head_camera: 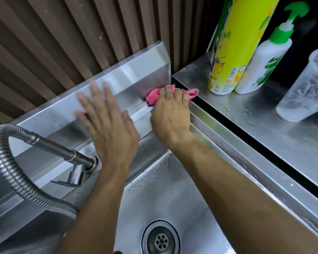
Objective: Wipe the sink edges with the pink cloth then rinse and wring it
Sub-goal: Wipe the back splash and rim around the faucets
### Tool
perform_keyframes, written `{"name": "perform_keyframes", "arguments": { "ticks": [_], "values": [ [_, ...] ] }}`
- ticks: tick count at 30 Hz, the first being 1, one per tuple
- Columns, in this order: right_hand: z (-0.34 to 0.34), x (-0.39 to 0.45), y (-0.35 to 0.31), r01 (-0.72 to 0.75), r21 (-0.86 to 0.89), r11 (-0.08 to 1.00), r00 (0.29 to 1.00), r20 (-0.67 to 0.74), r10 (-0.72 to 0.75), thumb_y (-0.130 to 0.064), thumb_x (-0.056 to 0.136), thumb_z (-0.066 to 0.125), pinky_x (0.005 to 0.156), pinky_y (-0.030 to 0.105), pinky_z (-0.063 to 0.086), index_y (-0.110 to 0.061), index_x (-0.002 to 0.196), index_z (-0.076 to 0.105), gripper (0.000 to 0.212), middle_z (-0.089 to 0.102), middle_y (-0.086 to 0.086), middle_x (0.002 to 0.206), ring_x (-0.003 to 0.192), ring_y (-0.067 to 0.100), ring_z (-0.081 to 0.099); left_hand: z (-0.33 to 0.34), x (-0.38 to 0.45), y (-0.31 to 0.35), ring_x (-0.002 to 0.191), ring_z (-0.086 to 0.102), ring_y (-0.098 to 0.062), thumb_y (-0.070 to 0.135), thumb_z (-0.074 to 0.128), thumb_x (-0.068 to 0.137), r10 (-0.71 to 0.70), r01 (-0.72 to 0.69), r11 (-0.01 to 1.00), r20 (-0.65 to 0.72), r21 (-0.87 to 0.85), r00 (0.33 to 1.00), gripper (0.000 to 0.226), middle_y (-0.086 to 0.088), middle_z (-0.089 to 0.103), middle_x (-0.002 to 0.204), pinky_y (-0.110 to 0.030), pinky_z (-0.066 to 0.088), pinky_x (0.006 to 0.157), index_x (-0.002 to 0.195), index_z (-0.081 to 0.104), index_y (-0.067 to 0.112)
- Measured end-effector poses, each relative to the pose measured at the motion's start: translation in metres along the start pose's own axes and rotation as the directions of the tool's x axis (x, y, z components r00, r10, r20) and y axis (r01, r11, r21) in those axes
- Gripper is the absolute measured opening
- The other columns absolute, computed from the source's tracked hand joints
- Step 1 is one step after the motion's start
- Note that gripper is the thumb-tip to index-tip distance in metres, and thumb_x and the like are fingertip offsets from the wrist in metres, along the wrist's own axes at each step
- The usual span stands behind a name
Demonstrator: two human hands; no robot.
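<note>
A: Pressing down on the pink cloth (pixel 152 96), the right hand (pixel 170 112) has it bunched under curled fingers in the far right corner of the sink (pixel 173 195) rim, where the back panel meets the side edge.

B: And the left hand (pixel 106 123)?

A: Spread flat, fingers apart, holding nothing, just left of the cloth against the sink's back panel. It looks blurred.

B: How will the cloth handle?

A: Soft and light, I judge, probably damp, so it should fold into that corner easily. One end trails off the sink toward the surface (pixel 264 114) with the bottles.

B: Where to hold it?

A: Over the bunched middle, palm on top, gathering the loose end.
</note>
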State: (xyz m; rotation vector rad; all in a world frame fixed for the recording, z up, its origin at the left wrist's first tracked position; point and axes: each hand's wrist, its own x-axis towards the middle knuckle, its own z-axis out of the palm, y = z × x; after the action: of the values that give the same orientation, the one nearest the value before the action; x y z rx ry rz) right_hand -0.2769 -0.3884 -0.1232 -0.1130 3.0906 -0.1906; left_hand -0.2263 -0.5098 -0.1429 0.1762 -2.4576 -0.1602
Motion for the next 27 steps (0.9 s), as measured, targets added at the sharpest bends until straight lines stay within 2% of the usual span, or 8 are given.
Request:
{"name": "perform_keyframes", "arguments": {
  "ticks": [2, 4, 7, 10, 13, 18, 23, 27],
  "values": [
    [-0.004, 0.003, 0.002, -0.081, 0.062, 0.995, 0.996, -0.039, 0.084, -0.018, 0.101, 0.039, 0.126, 0.053, 0.017, 0.001, 0.156, 0.03, 0.059, 0.034, 0.019, 0.162, 0.148, 0.04, 0.03, 0.002, 0.016, 0.015, 0.157, 0.004, -0.045, 0.011, 0.044, 0.101, 0.179, -0.179, 0.983, 0.004, -0.035, 0.984, 0.067, -0.016, 0.013, 0.172, -0.057, -0.005, 0.125, 0.164, 0.022, 0.014],
    [-0.007, 0.013, 0.003, -0.092, 0.055, 0.994, 0.993, -0.065, 0.095, -0.017, 0.099, 0.042, 0.123, 0.053, 0.022, 0.001, 0.149, 0.04, 0.053, 0.045, 0.021, 0.153, 0.142, 0.039, 0.039, 0.009, 0.037, 0.029, 0.157, 0.007, -0.044, 0.007, 0.041, 0.099, 0.226, -0.226, 0.972, 0.007, -0.059, 0.974, 0.063, -0.013, 0.017, 0.172, -0.055, -0.005, 0.125, 0.161, 0.032, 0.015],
    [-0.009, 0.02, 0.01, -0.024, 0.04, 0.999, 0.998, -0.062, 0.026, -0.021, 0.102, 0.041, 0.117, 0.049, 0.03, -0.003, 0.139, 0.049, 0.043, 0.054, 0.019, 0.141, 0.132, 0.037, 0.049, 0.021, 0.045, 0.036, 0.158, 0.006, -0.041, 0.013, 0.037, 0.101, 0.186, -0.186, 0.983, 0.038, -0.013, 0.982, 0.064, -0.01, 0.014, 0.173, -0.052, -0.007, 0.125, 0.164, 0.026, 0.018],
    [-0.007, 0.006, 0.028, 0.06, 0.0, 0.998, 0.997, -0.043, -0.059, -0.029, 0.105, 0.034, 0.118, 0.048, 0.027, -0.003, 0.151, 0.037, 0.053, 0.043, 0.017, 0.153, 0.135, 0.038, 0.044, 0.031, 0.029, 0.032, 0.159, 0.002, -0.039, 0.016, 0.038, 0.105, 0.173, -0.175, 0.984, 0.083, 0.015, 0.981, 0.068, -0.007, 0.005, 0.174, -0.051, -0.003, 0.126, 0.166, 0.011, 0.024],
    [-0.002, -0.028, 0.053, 0.044, -0.076, 0.996, 0.999, -0.023, -0.046, -0.031, 0.102, 0.037, 0.12, 0.05, 0.023, -0.001, 0.155, 0.028, 0.061, 0.036, 0.019, 0.158, 0.136, 0.039, 0.041, 0.035, 0.028, 0.033, 0.158, 0.004, -0.041, 0.016, 0.04, 0.104, 0.164, -0.166, 0.986, 0.062, 0.021, 0.984, 0.072, -0.006, 0.005, 0.174, -0.052, -0.003, 0.125, 0.166, 0.006, 0.028],
    [0.001, -0.054, 0.065, 0.041, -0.071, 0.997, 0.998, -0.051, -0.045, -0.028, 0.103, 0.031, 0.121, 0.054, 0.02, 0.001, 0.154, 0.031, 0.059, 0.036, 0.021, 0.158, 0.14, 0.042, 0.037, 0.034, 0.026, 0.039, 0.157, 0.007, -0.045, 0.015, 0.035, 0.101, 0.144, -0.148, 0.987, 0.069, 0.056, 0.987, 0.071, -0.009, 0.008, 0.174, -0.051, -0.005, 0.123, 0.166, 0.007, 0.026],
    [0.003, -0.006, 0.047, 0.175, -0.056, 0.983, 0.979, -0.097, -0.18, -0.032, 0.104, 0.031, 0.121, 0.047, 0.019, -0.018, 0.154, 0.035, 0.053, 0.042, 0.007, 0.155, 0.145, 0.034, 0.032, 0.034, 0.029, 0.038, 0.158, 0.007, -0.044, 0.007, 0.038, 0.098, 0.139, -0.146, 0.986, 0.081, 0.084, 0.987, 0.078, -0.008, 0.008, 0.174, -0.05, -0.006, 0.123, 0.166, 0.006, 0.027],
    [0.003, 0.002, 0.043, 0.188, -0.064, 0.98, 0.98, -0.055, -0.191, -0.032, 0.106, 0.031, 0.123, 0.047, 0.018, -0.019, 0.159, 0.031, 0.055, 0.034, 0.006, 0.163, 0.147, 0.034, 0.031, 0.034, 0.029, 0.038, 0.157, 0.011, -0.045, 0.006, 0.038, 0.096, 0.144, -0.149, 0.986, 0.073, 0.072, 0.987, 0.079, -0.009, 0.012, 0.173, -0.052, -0.002, 0.124, 0.166, 0.009, 0.027]
  ]
}}
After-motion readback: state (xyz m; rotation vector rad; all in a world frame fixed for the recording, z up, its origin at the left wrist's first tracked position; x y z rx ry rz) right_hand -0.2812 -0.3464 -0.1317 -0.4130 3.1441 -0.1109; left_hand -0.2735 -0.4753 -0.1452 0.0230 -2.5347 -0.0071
